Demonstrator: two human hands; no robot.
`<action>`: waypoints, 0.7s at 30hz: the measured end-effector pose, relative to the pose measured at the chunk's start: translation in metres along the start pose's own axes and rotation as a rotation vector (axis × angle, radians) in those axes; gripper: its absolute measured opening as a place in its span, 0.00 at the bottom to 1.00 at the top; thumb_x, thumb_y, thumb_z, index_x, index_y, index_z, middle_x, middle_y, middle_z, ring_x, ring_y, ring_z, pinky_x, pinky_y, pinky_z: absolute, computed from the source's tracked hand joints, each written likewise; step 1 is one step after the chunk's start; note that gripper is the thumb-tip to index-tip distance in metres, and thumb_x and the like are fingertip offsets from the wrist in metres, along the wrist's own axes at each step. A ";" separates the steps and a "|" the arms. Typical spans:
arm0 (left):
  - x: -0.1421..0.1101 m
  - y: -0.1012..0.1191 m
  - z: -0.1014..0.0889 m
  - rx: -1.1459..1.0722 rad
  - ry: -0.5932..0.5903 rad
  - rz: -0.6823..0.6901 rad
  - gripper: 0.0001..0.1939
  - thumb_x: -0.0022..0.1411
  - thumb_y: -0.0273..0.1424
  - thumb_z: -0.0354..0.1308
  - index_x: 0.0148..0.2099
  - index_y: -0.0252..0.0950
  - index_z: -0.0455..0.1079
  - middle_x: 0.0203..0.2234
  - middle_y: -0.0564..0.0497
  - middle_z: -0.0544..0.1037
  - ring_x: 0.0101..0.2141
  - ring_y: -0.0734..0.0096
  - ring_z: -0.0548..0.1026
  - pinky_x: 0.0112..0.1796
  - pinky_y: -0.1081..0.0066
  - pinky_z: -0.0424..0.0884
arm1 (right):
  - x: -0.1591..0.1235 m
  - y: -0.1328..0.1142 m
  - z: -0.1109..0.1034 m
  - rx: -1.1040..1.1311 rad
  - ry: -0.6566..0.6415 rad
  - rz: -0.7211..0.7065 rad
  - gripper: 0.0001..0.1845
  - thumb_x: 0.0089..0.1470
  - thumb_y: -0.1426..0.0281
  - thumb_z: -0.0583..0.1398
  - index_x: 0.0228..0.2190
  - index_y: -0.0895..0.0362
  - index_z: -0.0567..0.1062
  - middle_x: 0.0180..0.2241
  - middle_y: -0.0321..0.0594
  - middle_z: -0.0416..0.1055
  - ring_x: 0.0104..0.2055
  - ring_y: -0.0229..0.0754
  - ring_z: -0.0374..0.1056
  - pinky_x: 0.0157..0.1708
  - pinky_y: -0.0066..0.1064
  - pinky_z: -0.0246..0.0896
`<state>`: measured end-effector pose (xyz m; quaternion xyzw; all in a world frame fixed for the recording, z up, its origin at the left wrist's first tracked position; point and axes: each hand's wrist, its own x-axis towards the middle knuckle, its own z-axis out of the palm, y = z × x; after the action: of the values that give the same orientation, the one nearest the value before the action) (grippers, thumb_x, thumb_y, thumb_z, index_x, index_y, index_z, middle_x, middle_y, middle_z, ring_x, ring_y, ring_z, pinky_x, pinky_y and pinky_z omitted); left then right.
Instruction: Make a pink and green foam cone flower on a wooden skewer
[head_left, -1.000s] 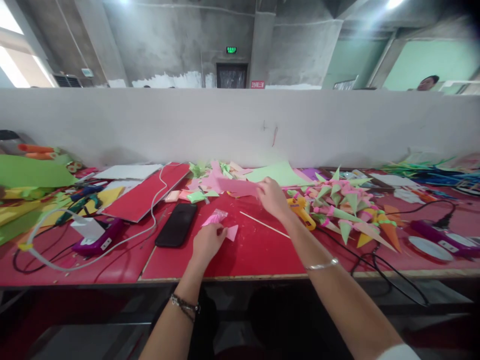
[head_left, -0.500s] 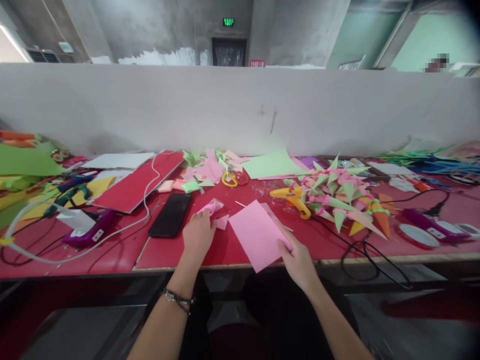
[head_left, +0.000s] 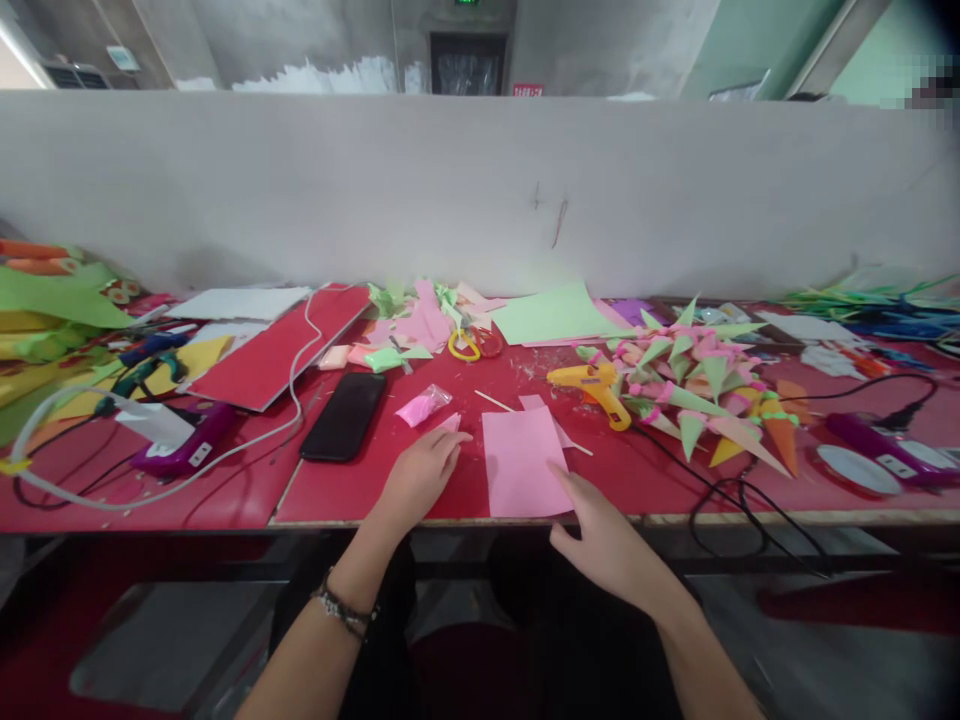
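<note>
A pink paper sheet (head_left: 519, 461) lies flat on the red table (head_left: 637, 480) near its front edge. My right hand (head_left: 604, 535) rests at the sheet's lower right corner, fingers spread, thumb touching the paper. My left hand (head_left: 421, 474) lies just left of the sheet, fingers stretched toward a small pink paper scrap (head_left: 452, 423). A small clear bag of pink bits (head_left: 424, 405) sits just beyond it. A thin wooden stick (head_left: 532, 424) lies partly under the sheet's far edge.
A black phone (head_left: 344, 415) lies to the left, with a white cable (head_left: 225, 450) and purple device (head_left: 184, 450). A yellow glue gun (head_left: 592, 385), yellow scissors (head_left: 469, 342) and a pile of green and pink paper cones (head_left: 690, 375) sit right. A grey partition (head_left: 480, 190) stands behind.
My right hand picked the pink sheet from the far pile, brought it to the front edge and laid it flat. My left hand slid off the bag toward the sheet.
</note>
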<state>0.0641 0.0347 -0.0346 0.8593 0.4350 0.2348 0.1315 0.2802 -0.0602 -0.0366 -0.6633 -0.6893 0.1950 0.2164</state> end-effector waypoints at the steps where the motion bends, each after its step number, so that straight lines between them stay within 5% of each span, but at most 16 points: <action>1: 0.000 0.002 0.000 0.013 -0.037 0.001 0.15 0.62 0.27 0.41 0.46 0.37 0.66 0.41 0.47 0.72 0.41 0.68 0.71 0.42 0.69 0.67 | 0.000 0.001 -0.002 -0.018 -0.038 -0.014 0.35 0.43 0.74 0.51 0.56 0.59 0.55 0.54 0.48 0.59 0.57 0.45 0.54 0.55 0.39 0.51; 10: 0.004 0.016 0.003 0.049 -0.147 0.071 0.15 0.63 0.30 0.41 0.43 0.36 0.68 0.34 0.47 0.72 0.35 0.69 0.71 0.36 0.70 0.68 | 0.000 0.013 -0.016 -0.045 -0.119 -0.167 0.27 0.50 0.77 0.45 0.53 0.55 0.61 0.49 0.44 0.66 0.51 0.42 0.62 0.50 0.38 0.58; 13: 0.002 0.017 0.001 0.012 -0.177 0.168 0.14 0.60 0.34 0.47 0.47 0.39 0.66 0.40 0.47 0.71 0.42 0.66 0.68 0.43 0.67 0.65 | 0.003 0.009 -0.017 -0.155 -0.119 -0.160 0.28 0.49 0.78 0.46 0.52 0.55 0.63 0.43 0.47 0.70 0.44 0.45 0.66 0.44 0.39 0.63; 16: -0.001 0.015 -0.001 -0.005 -0.246 0.219 0.26 0.54 0.43 0.53 0.54 0.42 0.59 0.50 0.48 0.66 0.51 0.63 0.61 0.51 0.62 0.57 | 0.008 0.006 -0.019 -0.228 -0.151 -0.147 0.26 0.49 0.78 0.47 0.50 0.54 0.65 0.35 0.46 0.70 0.38 0.45 0.67 0.38 0.38 0.64; 21: 0.000 0.006 0.000 -0.021 -0.369 0.204 0.33 0.55 0.48 0.48 0.61 0.43 0.49 0.57 0.50 0.58 0.57 0.64 0.53 0.57 0.60 0.43 | 0.019 0.012 -0.034 -0.134 -0.197 -0.260 0.15 0.53 0.73 0.50 0.35 0.51 0.76 0.30 0.43 0.64 0.35 0.42 0.63 0.34 0.34 0.62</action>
<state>0.0683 0.0313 -0.0320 0.9258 0.3119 0.0904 0.1934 0.3091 -0.0413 -0.0143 -0.5594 -0.7985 0.1830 0.1266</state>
